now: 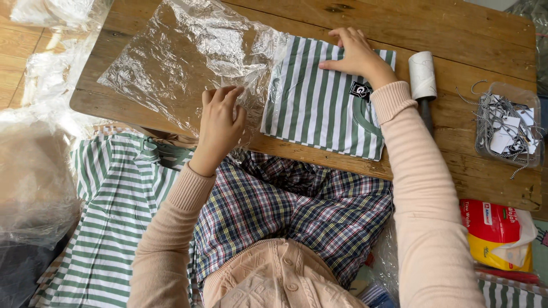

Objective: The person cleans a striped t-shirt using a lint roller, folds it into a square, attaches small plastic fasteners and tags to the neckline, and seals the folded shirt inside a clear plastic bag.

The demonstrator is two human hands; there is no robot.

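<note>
A wooden table (468,45) carried a clear plastic bag (182,57) spread toward its far left corner, mouth facing a folded green-striped shirt (319,102) near the front edge. The right hand (357,54) lay flat, fingers released, steadying the shirt; the left hand (220,122) pinched the bag's mouth open.
</note>
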